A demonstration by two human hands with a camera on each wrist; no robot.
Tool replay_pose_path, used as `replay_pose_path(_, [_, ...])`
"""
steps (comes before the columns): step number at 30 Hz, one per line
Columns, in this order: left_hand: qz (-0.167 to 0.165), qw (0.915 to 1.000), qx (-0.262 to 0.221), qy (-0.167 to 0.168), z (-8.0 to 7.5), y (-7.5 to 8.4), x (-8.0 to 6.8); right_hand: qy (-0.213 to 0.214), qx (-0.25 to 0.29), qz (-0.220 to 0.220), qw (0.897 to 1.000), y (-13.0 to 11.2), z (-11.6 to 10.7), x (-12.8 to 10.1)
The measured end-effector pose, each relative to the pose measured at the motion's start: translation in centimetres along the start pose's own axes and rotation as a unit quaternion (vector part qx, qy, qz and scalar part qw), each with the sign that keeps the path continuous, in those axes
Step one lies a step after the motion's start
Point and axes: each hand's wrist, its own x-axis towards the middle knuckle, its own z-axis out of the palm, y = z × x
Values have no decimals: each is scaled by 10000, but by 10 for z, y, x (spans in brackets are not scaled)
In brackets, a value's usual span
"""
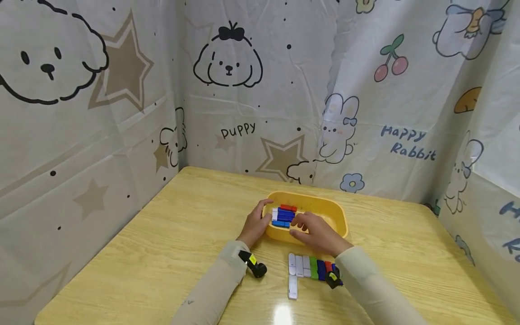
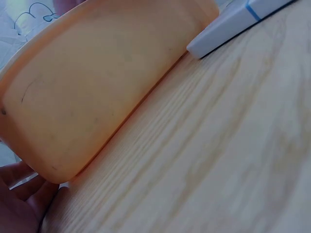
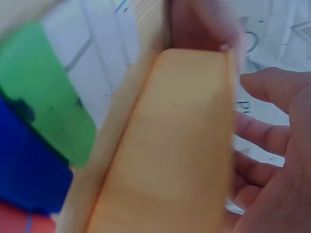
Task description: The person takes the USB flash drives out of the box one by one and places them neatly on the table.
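A white block (image 1: 292, 287) lies toward the desk's (image 1: 203, 207) near edge, left hand (image 1: 255, 225) loosely touching the basket's (image 1: 327, 206) left end, right hand (image 1: 316, 231) unclenched over its rim.

Both forearms (image 1: 215, 280) stretched forward; left hand (image 1: 255, 224) fairly straight-fingered, right hand (image 1: 318, 231) loosely curved.

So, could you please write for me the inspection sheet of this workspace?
Surface: wood-grain table with a bright reflection.
Job's things: yellow tub holding red, white and blue blocks; nearer the person, a row of blocks; nearer still, one white block at its left end.
Clutter: nothing seen.
Left grip: touching the tub's left end.
Right grip: over the tub, nothing visibly held.
Cables: nothing seen.
Surroundings: printed sheets behind and on both sides.
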Motion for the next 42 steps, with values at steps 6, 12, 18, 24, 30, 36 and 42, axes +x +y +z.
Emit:
replay_pose_path(6, [18, 10000, 40, -62, 1, -1, -4, -602, 54, 404, 9974, 4, 19, 26])
replay_pose_path(12, [128, 9998, 152, -59, -1, -1, -4, -889, -423, 255, 9948, -1, 30, 42])
replay_pose_path(18, [177, 9996, 202, -42, -1, -1, -2, -1048, -1194, 445, 9863, -3, 36, 46])
replay_pose_path(24, [211, 9997, 150, -13, -2, 0, -1, -1092, -1563, 564, 9800, -2, 39, 49])
replay_pose_path(30, [115, 9998, 126, -38, -2, 0, 0, -1281, -1598, 461, 9777, -3, 39, 49])
replay_pose_path(36, [118, 9998, 170, -18, -1, -1, 0, -1331, -1453, 591, 9786, -3, 39, 49])
replay_pose_path(42, [167, 9996, 231, -11, -2, -1, 0, -1208, -1193, 554, 9839, -2, 39, 48])
